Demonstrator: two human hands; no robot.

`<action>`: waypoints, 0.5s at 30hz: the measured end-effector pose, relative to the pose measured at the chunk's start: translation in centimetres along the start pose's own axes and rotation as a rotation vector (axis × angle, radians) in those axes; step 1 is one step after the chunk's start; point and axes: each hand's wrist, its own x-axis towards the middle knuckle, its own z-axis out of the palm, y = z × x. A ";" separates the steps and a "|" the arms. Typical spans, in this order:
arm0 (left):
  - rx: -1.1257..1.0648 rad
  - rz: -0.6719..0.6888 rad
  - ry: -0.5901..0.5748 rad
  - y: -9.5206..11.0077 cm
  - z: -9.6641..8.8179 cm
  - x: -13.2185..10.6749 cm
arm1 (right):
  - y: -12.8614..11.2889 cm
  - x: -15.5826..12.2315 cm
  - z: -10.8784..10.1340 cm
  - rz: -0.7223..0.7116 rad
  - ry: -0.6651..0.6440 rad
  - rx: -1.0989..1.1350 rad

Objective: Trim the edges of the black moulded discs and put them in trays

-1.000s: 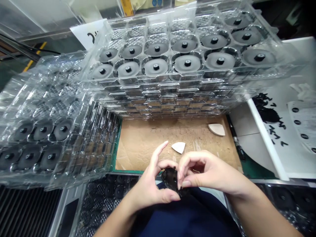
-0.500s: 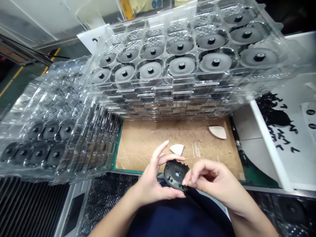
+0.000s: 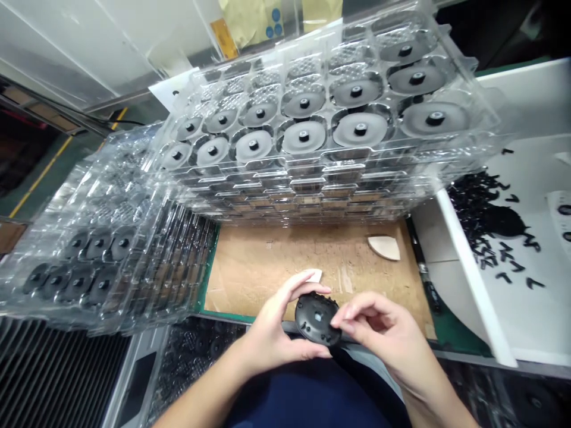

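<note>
My left hand (image 3: 276,330) grips a round black plastic disc (image 3: 312,324) by its rim, thumb below and fingers above. The disc is tilted toward me, with a small pale square at its centre and little knobs along its edge. At the disc's right edge, the thumb and fingertips of my right hand (image 3: 379,324) are pinched together. Whatever sits between those fingertips is hidden or too small to name. Just behind my left fingers, a white wedge-shaped piece (image 3: 316,276) lies partly covered on the cardboard (image 3: 250,261).
Stacked clear plastic trays (image 3: 303,172) holding grey discs with black hubs stand behind the cardboard. Another tray stack (image 3: 147,255) rises at left. A second wedge (image 3: 384,247) and a black pen-like tool (image 3: 423,270) lie right. Beyond a white divider (image 3: 475,267) are small black hooked pieces (image 3: 473,202).
The view has shifted slightly. My left index finger has come down nearer the disc, covering more of the wedge behind it. My right fingertips have moved slightly up along the disc's edge.
</note>
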 end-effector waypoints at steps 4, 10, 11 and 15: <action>-0.069 -0.100 -0.053 0.2 0.5 0.6 | -0.8 -0.2 -0.1 0.002 -0.045 -0.032; -0.313 -0.279 -0.184 0.6 1.2 1.1 | -2.2 -0.1 -0.5 0.100 -0.224 0.107; -0.322 -0.289 -0.204 0.6 1.2 1.1 | -2.3 -0.1 -0.5 0.112 -0.241 0.099; -0.225 -0.293 -0.239 0.7 1.0 1.1 | -2.3 -0.4 -0.4 0.136 -0.293 0.039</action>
